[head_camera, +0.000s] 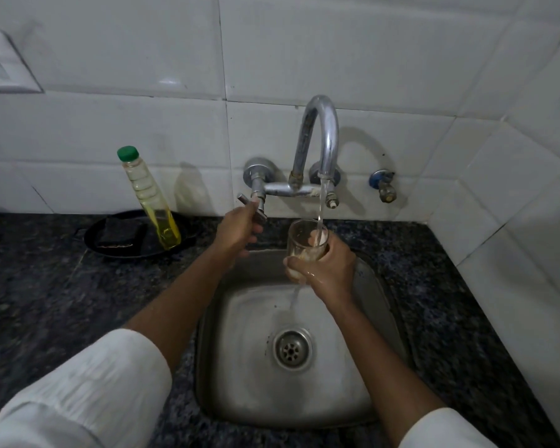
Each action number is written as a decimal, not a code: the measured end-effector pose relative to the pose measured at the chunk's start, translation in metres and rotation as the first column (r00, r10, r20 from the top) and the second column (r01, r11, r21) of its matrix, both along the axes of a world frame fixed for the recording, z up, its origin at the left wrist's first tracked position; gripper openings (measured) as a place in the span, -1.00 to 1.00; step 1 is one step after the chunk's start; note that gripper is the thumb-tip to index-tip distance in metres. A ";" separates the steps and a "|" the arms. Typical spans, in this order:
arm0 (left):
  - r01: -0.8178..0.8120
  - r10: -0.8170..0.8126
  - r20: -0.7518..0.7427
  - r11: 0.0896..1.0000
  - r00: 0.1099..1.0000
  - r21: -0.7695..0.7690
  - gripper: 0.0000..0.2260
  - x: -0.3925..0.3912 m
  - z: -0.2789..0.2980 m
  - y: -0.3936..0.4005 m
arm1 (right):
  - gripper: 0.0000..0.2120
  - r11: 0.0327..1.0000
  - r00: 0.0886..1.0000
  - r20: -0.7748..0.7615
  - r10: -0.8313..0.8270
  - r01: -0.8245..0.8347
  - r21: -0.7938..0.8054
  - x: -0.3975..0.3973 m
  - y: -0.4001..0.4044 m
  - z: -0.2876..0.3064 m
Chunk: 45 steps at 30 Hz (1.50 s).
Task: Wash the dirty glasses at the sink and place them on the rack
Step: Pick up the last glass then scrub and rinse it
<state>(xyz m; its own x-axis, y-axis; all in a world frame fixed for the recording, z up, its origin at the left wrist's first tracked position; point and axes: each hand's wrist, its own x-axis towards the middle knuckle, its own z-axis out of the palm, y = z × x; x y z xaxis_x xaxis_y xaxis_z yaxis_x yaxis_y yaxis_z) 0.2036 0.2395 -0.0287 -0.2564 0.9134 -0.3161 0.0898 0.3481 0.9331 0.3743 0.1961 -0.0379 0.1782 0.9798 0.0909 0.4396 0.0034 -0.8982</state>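
A clear drinking glass (301, 236) is held upright under the curved chrome tap (324, 130), with my right hand (325, 270) wrapped around its lower half. Water runs from the spout into the glass and spills over my fingers into the steel sink (240, 367). My left hand (238, 229) grips the left tap handle (251, 205) on the wall mixer. No rack is in view.
A tall bottle of yellow liquid with a green cap (149, 197) leans in a black pan (110, 250) holding a dark scrub pad (120, 236), on the dark granite counter (46, 286) left of the sink. White tiled walls close the back and right. A small valve (383, 185) sits right of the tap.
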 end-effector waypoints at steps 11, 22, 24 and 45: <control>0.077 0.081 0.867 0.988 0.491 -0.136 -0.53 0.078 -0.064 -0.064 | -0.48 0.997 0.997 -0.074 0.025 -0.030 -0.071 -0.005 -0.018 -0.010; 0.164 0.075 0.770 0.960 0.634 -0.229 -0.51 0.064 -0.077 -0.058 | -0.80 0.790 0.464 0.694 0.551 -0.558 -0.254 0.030 -0.018 -0.005; 0.099 0.086 0.825 0.981 0.558 -0.169 -0.55 0.069 -0.083 -0.062 | -0.79 0.866 0.745 0.450 0.492 -0.470 -0.168 0.010 -0.015 -0.015; 0.150 -0.028 0.876 0.987 0.481 -0.051 -0.63 0.070 -0.108 -0.047 | -0.82 0.965 0.968 0.036 0.248 -0.244 -0.099 -0.002 -0.008 -0.052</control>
